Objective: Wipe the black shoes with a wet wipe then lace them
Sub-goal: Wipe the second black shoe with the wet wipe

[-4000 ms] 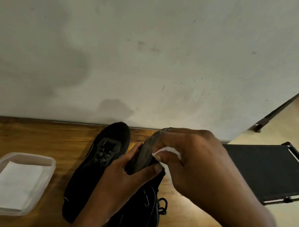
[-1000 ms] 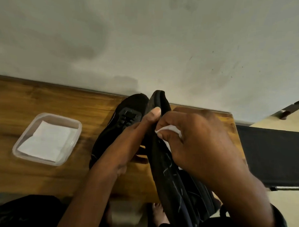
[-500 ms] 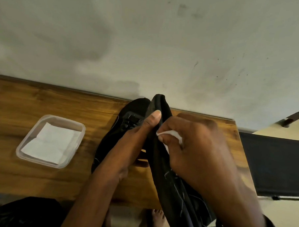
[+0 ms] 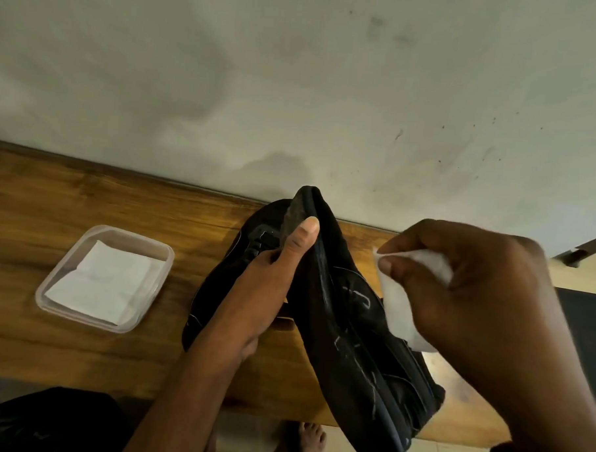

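Observation:
One black shoe [image 4: 356, 337] is held up on its side above the wooden table [image 4: 69, 198], toe pointing at the wall. My left hand [image 4: 274, 276] grips it near the toe, thumb pressed along the sole edge. My right hand [image 4: 471, 295] is just right of the shoe, apart from it, pinching a white wet wipe [image 4: 397, 298] that hangs down from the fingers. The second black shoe [image 4: 219, 284] lies flat on the table behind my left hand, partly hidden by the hand and the held shoe.
A clear plastic tub [image 4: 67, 313] with folded white wipes [image 4: 103, 282] sits on the table at the left. A grey wall [image 4: 295, 89] closes the table's far edge. A dark chair seat [image 4: 586, 327] is at the right. A bare foot [image 4: 309, 441] shows below the table.
My right hand has lifted the wipe off the shoe and pulled away to the right. My left hand keeps its grip near the toe. The view has drifted slightly.

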